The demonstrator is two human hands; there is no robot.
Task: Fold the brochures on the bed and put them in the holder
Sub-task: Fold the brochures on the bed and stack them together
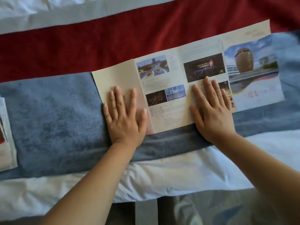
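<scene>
Brochure [167, 88] lies unfolded across the blue towel [52, 120] and red runner [97, 46] on the bed [162, 179], toward its right edge. Left hand [125, 117] presses its leftmost panel, right hand [211, 109] a panel further right; fingers on both are spread flat, pinching nothing. More printed papers [4, 135] sit at the bed's left edge.

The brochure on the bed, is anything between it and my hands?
No. Both hands lie flat on the open brochure: left hand on its left panel, right hand right of centre. Nothing visible sits between.
</scene>
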